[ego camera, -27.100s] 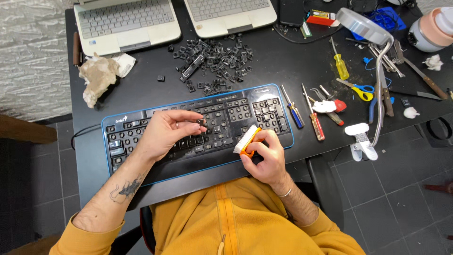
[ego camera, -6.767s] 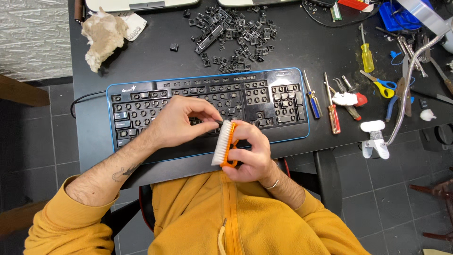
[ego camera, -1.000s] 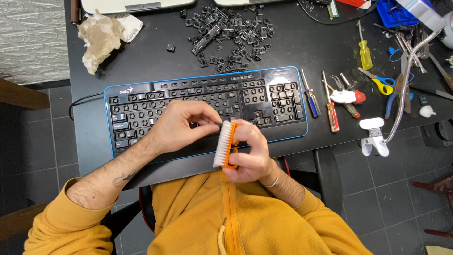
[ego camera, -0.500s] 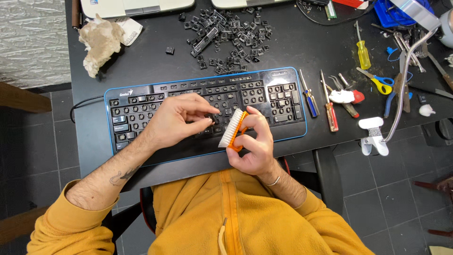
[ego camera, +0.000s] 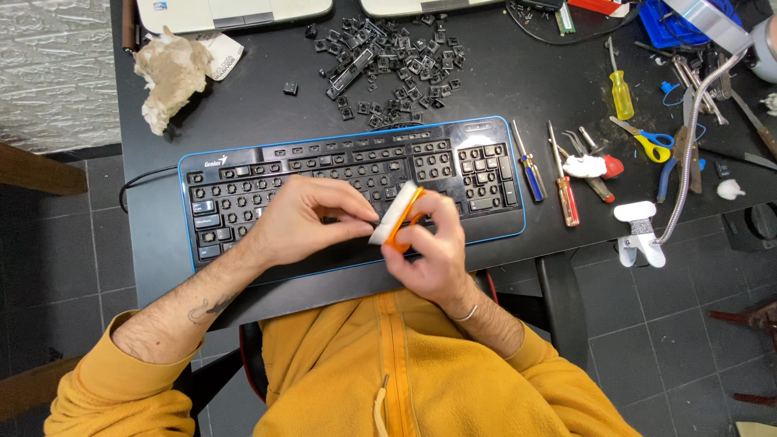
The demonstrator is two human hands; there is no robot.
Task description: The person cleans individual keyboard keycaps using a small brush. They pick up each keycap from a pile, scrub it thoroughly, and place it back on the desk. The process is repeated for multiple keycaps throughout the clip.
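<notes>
A black keyboard point(ego camera: 243, 190) with a blue rim lies across the dark table, many of its keycaps removed. My right hand point(ego camera: 433, 247) grips an orange-backed brush point(ego camera: 396, 214) with white bristles, held over the keyboard's lower middle. My left hand point(ego camera: 303, 218) rests on the keyboard just left of the brush, its fingertips pinched together against the bristles. Whether a small part sits between those fingertips is hidden.
A pile of loose black keycaps point(ego camera: 388, 57) lies behind the keyboard. Crumpled tissue point(ego camera: 170, 73) sits at back left. Screwdrivers point(ego camera: 530, 166), pliers, yellow-handled scissors point(ego camera: 643, 142) and a white clamp lamp point(ego camera: 639, 235) crowd the right side. Two laptops point(ego camera: 227, 12) line the far edge.
Over the last second the brush has shifted up and to the right over the keys and tilted. My left fingertips followed it and now pinch at its bristles.
</notes>
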